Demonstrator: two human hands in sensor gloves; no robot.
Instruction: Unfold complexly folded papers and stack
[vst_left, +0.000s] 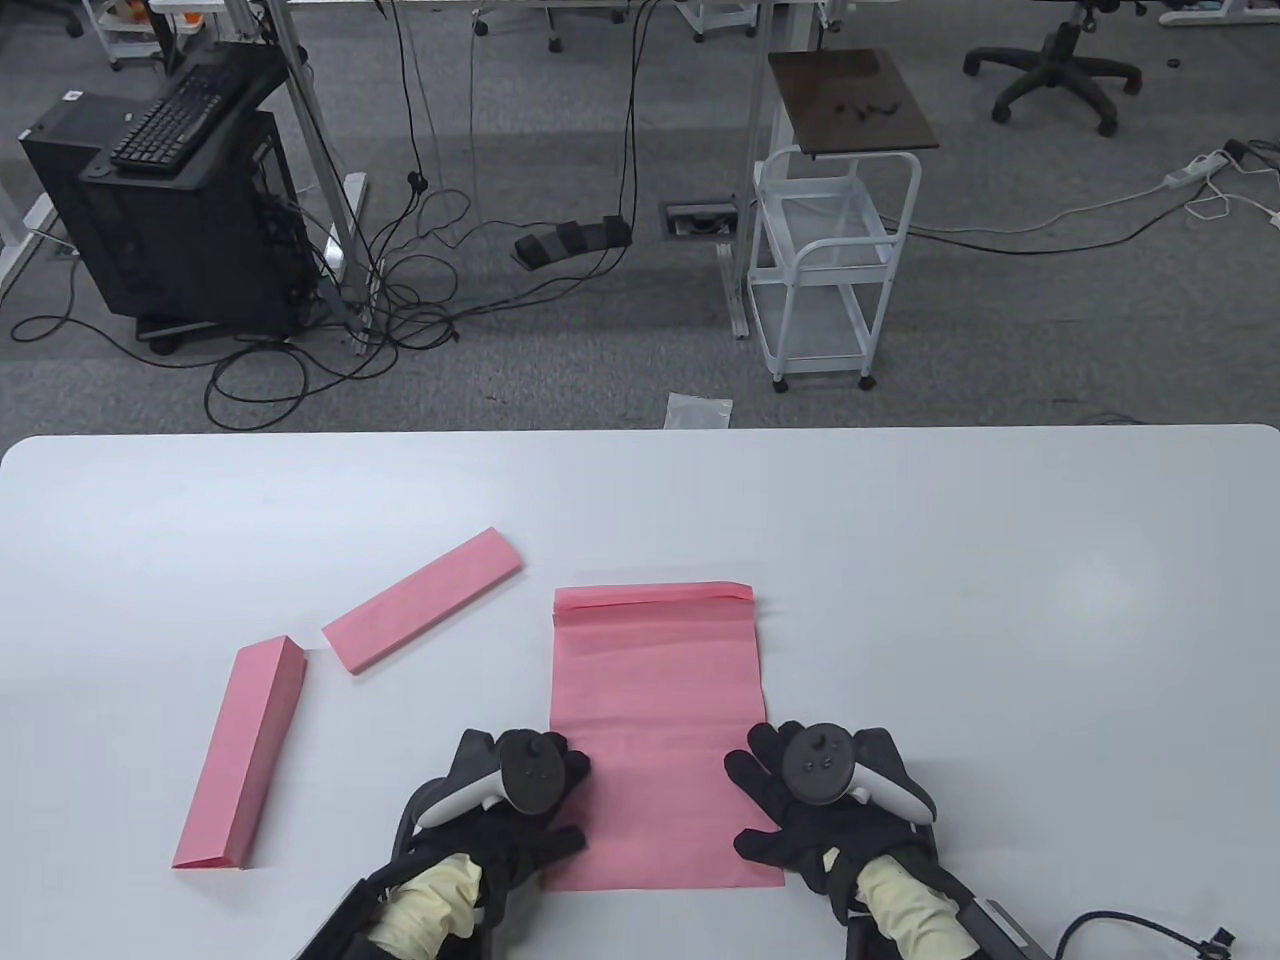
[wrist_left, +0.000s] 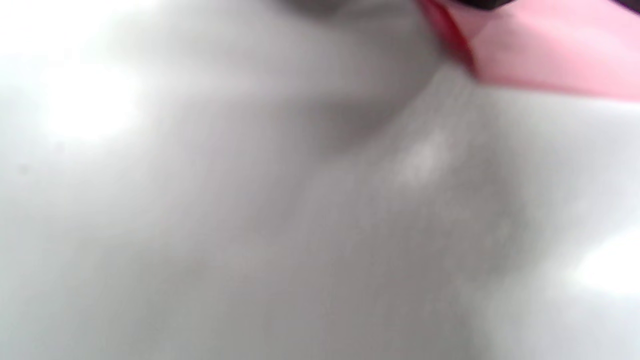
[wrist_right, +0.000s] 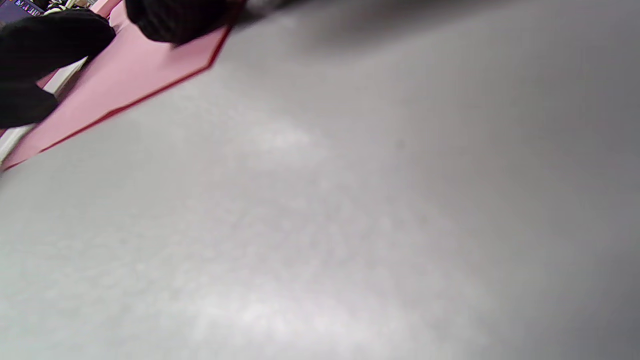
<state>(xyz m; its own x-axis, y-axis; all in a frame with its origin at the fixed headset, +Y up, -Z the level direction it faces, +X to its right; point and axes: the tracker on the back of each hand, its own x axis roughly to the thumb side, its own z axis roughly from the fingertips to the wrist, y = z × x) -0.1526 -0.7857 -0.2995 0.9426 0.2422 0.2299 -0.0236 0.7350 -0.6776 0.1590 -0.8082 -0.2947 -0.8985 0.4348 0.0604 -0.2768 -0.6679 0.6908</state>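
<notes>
The white tabletop (vst_left: 1000, 600) carries a partly opened pink sheet (vst_left: 655, 700) near the front edge — one narrow fold remains along its far edge. The left hand (vst_left: 515, 790) and right hand (vst_left: 800, 790) press its near sides, fingers flat, gripping nothing. Two folded strips (vst_left: 425, 612) (vst_left: 245, 755) wait left. Likely next: opening that far flap.

A white table (vst_left: 900, 560) holds three pink papers. A large, mostly unfolded pink sheet (vst_left: 655, 700) lies near the front centre, a narrow flap still folded over along its far edge. The gloved left hand (vst_left: 520, 800) rests on the sheet's near left edge; the gloved right hand (vst_left: 800, 800) rests flat on its near right edge. To the left lie two folded pink strips: one (vst_left: 425, 612) angled just beside the sheet, another (vst_left: 243, 765) nearer the left.
</notes>
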